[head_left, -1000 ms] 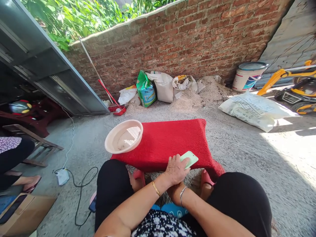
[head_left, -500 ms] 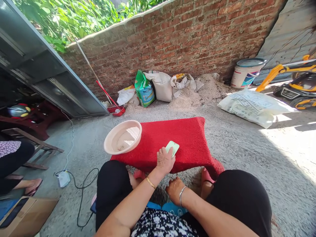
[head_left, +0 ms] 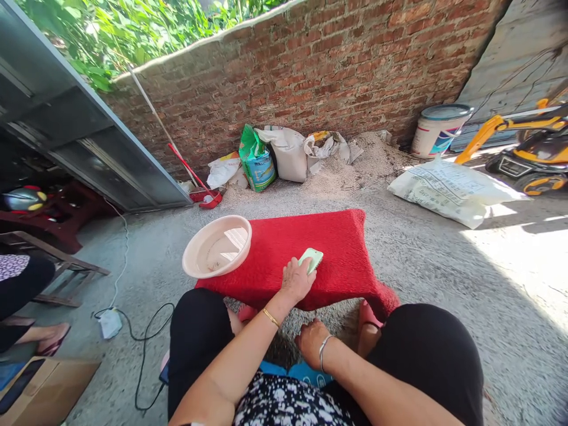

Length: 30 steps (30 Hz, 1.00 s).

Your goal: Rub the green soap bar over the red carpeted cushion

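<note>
My left hand is closed around the lower end of a pale green phone. The phone is over the red cloth that covers a low bench in front of my knees. My right hand hangs between my knees, just short of the bench's near edge, its fingers curled into a loose fist. No object shows in it, though its palm is turned from view. A pale pink basin of water, with small bits at the bottom, stands on the left end of the cloth.
A power strip and cables lie on the concrete floor at left, near a cardboard box and a seated person's legs. Sacks line the brick wall. A full white sack, a bucket and a toy excavator are at right.
The phone now looks shorter, tipped to a flatter angle in my left hand. My right hand stays curled in place. The whole view has shifted slightly.
</note>
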Each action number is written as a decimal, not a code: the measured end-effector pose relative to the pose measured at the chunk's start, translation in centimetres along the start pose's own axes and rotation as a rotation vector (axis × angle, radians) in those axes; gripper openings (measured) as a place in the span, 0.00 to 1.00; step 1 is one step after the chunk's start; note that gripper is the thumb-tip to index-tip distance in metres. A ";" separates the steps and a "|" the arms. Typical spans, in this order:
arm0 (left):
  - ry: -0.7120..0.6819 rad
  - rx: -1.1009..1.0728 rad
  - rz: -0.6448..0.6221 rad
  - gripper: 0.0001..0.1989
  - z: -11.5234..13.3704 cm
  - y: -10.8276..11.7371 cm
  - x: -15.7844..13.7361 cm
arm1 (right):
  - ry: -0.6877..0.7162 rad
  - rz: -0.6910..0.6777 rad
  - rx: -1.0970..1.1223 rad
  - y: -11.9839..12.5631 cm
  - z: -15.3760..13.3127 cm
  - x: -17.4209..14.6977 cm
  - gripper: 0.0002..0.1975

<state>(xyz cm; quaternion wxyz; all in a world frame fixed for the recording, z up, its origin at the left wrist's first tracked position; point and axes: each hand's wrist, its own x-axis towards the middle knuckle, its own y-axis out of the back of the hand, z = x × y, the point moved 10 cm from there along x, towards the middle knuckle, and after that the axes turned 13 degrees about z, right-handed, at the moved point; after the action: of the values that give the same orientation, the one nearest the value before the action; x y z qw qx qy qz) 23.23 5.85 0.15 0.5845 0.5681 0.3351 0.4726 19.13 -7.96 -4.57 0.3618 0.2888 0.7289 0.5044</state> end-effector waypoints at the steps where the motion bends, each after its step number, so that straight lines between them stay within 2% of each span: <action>1: 0.022 0.023 0.009 0.23 -0.2 -0.1 0.4 | 0.002 -0.004 -0.006 0.2 -0.1 -0.1 0.15; 3: 0.017 0.064 0.033 0.23 0.3 -0.4 0.7 | 0.004 -0.013 -0.011 0.5 -0.2 -0.2 0.15; 7: -0.052 0.097 0.054 0.24 3.0 -1.2 0.3 | -0.006 -0.029 0.001 0.3 -0.1 -0.2 0.15; 12: -0.231 0.049 0.034 0.26 6.5 -1.7 -1.3 | -0.021 -0.002 0.023 -0.2 0.1 0.0 0.14; 15: -0.285 -0.005 0.003 0.25 6.6 -1.6 -2.0 | -0.036 -0.008 0.016 -0.5 0.4 0.1 0.13; 18: -0.232 -0.039 0.011 0.24 4.2 -0.8 -1.7 | -0.022 -0.003 0.008 -0.4 0.5 0.2 0.15; 23: 0.078 0.080 0.083 0.23 -4.8 1.0 0.5 | -0.007 0.007 -0.017 -0.6 0.3 0.2 0.15; 25: 0.184 0.128 0.098 0.23 -7.6 1.3 1.0 | 0.000 0.006 -0.027 -0.8 0.0 0.2 0.15; 27: 0.223 0.151 0.102 0.23 -8.6 1.2 1.1 | 0.010 0.001 -0.028 -1.0 -0.2 0.3 0.16; 30: 0.178 0.167 0.133 0.25 -7.0 0.6 0.8 | 0.003 -0.024 -0.025 -1.2 -0.1 0.4 0.15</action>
<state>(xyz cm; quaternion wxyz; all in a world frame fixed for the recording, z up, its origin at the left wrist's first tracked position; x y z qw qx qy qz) 16.88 8.95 -0.03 0.4706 0.5914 0.3853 0.5294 18.71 -8.12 -5.79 0.3700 0.2748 0.7266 0.5095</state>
